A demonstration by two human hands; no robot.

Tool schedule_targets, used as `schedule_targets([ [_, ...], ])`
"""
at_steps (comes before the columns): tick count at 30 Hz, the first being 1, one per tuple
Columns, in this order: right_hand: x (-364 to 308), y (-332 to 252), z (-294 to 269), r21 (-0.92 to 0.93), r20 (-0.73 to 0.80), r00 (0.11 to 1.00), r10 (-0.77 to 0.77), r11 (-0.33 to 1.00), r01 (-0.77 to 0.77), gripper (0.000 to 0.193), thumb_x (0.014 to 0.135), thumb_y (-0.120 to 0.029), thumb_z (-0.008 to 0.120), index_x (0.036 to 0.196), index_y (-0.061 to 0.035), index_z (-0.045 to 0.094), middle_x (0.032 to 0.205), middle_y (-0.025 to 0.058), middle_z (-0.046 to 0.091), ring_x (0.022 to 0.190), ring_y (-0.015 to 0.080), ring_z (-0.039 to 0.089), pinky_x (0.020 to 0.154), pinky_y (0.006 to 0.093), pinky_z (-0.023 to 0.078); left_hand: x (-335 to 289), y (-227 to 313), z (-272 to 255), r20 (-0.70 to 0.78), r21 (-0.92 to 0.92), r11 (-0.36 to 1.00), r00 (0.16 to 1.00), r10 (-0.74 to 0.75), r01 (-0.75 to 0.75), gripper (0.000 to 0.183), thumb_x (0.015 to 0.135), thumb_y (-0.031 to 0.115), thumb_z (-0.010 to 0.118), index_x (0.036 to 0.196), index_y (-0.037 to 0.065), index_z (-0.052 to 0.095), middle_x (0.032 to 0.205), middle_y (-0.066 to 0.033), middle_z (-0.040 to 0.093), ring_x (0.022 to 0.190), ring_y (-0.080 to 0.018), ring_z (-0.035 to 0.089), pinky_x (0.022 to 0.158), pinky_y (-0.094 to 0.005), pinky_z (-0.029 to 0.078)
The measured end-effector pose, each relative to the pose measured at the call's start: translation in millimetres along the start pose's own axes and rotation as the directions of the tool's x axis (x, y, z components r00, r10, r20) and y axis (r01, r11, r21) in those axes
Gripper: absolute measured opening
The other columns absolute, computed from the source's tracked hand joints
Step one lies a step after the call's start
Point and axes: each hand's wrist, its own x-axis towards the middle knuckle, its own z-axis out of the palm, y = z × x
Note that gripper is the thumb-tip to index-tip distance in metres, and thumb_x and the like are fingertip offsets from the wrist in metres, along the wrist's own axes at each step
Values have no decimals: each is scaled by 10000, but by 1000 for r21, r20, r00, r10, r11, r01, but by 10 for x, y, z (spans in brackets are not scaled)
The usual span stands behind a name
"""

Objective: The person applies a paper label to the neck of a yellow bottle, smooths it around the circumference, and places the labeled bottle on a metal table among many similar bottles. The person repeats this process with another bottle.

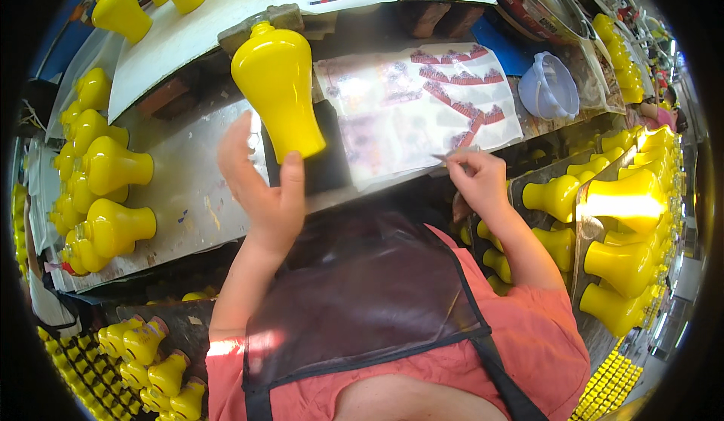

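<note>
A glossy yellow vase (275,74) lies on the bench in front of me, its narrow neck at a dark block (286,18) and its wide foot toward me. My left hand (264,195) is beside the foot with fingers spread and slightly blurred. Its thumb overlaps the foot's edge; whether it touches I cannot tell. Pinched in my right hand (483,183) is a thin pointed tool (439,156), its tip over the near edge of a pale decal sheet (362,146). Reddish-purple floral strips are printed on that sheet. A black pad (329,138) lies partly under the vase.
More yellow vases (117,161) line the bench's left end. Others crowd the rack (581,244) on my right and stand at lower left (170,372). A pale plastic bucket (548,88) and a metal basin (539,3) are at far right. A raised white board (219,25) spans the back.
</note>
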Motion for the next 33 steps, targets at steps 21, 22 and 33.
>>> schedule_targets([
  [21, 696, 704, -1174, 909, -238, 758, 607, 415, -46, 223, 917, -208, 779, 1037, -60, 662, 795, 13, 638, 528, 92, 492, 460, 231, 362, 314, 400, 958, 600, -289, 927, 709, 370, -239, 368, 831, 109, 736, 1191, 61, 680, 1276, -184, 656, 1146, -378, 627, 983, -463, 518],
  [22, 671, 609, -1138, 894, -207, 807, 553, 441, -73, 233, 920, -223, 782, 1028, -67, 647, 745, 3, 610, 530, 94, 484, 459, 238, 355, 324, 404, 1035, 635, -285, 934, 688, 351, -213, 378, 836, 114, 732, 1206, 59, 675, 1288, -187, 652, 1162, -379, 621, 996, -464, 513],
  [33, 378, -362, -954, 888, -60, 944, 324, 449, -98, 185, 930, -123, 749, 1061, 4, 725, 620, 16, 600, 464, 83, 463, 465, 219, 324, 416, 642, 1969, 593, -366, 915, 716, 368, -167, 684, 858, 160, 736, 1486, 93, 474, 1443, -238, 536, 1339, -407, 510, 1115, -467, 436],
])
